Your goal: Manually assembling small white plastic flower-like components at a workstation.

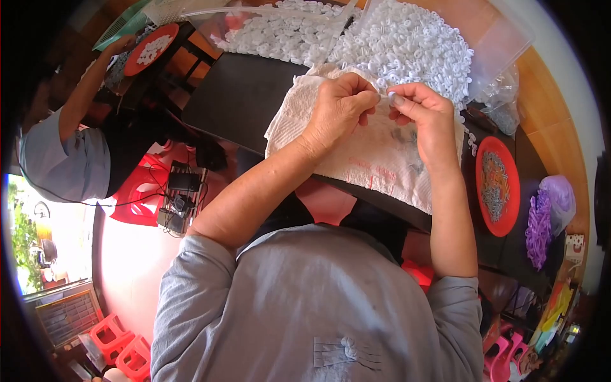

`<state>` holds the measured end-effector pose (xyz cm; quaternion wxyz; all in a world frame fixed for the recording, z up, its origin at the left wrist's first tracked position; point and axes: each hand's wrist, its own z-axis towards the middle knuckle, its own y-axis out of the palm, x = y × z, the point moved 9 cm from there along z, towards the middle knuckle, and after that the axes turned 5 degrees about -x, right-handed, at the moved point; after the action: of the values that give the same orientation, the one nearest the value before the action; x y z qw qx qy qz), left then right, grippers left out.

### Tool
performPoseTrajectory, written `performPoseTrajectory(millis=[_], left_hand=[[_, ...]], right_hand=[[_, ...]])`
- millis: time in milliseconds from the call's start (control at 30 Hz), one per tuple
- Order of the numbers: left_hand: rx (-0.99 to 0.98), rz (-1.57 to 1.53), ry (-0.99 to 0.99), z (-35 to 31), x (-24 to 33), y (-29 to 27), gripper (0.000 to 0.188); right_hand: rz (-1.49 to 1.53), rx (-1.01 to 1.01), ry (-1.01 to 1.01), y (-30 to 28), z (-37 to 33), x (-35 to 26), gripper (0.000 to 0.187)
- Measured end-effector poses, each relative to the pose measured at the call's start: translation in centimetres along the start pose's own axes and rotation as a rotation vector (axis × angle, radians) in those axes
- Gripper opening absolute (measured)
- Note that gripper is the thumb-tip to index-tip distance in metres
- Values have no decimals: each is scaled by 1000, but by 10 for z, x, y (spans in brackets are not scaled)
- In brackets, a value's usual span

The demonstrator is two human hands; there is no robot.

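Over a cream towel on the dark table, my two hands are raised and nearly meet at the fingertips. My left hand is closed, thumb pressed against the bent forefinger; whatever it pinches is hidden. Between thumb and forefinger my right hand pinches a small white piece, its shape too small to make out. Just beyond the hands lies a big heap of small white loop-shaped pieces in a clear plastic tray.
A second clear tray holds more white pieces. On the right stand a red plate of small grey metal parts and a purple bundle. A co-worker's arm reaches to another red plate at the left.
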<state>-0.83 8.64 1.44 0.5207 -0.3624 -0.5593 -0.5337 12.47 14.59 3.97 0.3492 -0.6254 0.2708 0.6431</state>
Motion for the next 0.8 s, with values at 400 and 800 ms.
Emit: performPoseTrajectory(millis=[400, 800], left_hand=[[6, -3, 24, 0, 2, 1, 13], [39, -17, 29, 0, 1, -2, 11]], right_hand=[[-19, 22, -34, 3, -2, -5, 14], [-9, 60, -37, 5, -2, -2, 14]])
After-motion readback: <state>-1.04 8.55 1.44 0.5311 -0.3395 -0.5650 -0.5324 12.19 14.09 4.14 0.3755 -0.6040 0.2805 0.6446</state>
